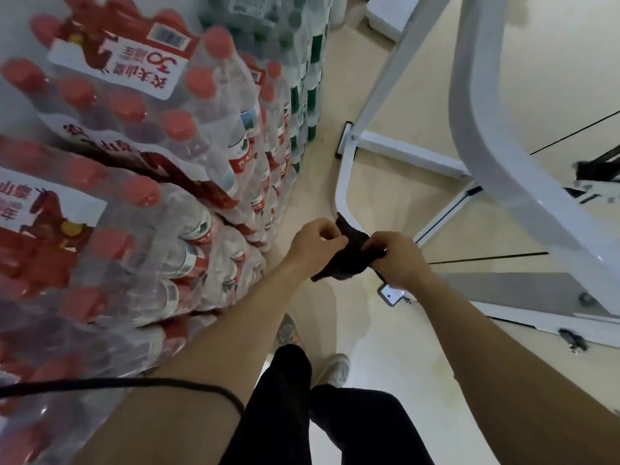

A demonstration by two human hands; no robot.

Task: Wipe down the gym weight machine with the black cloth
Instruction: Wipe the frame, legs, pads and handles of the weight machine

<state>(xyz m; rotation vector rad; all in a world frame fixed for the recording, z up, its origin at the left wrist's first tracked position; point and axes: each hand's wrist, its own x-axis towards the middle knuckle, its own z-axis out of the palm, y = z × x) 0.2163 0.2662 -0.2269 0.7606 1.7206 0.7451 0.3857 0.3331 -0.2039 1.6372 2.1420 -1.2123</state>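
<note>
White weight machine frame (496, 152) cut off at right edge, one black cloth (349, 253) bunched centre frame, partly hidden by two hands, left hand (313, 243) and right hand (401, 260) both pinching it, stacked bottled-water packs (134, 182) blurred, left half, two shoes bottom centre.

Beige floor (362, 330), stacked bottled-water packs (141, 169)

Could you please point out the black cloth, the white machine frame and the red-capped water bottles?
black cloth (349, 252), head view, its bunched middle.
white machine frame (483, 139), head view, the wide curved bar.
red-capped water bottles (221, 105), head view, a bottle's clear side in the upper pack.
</note>
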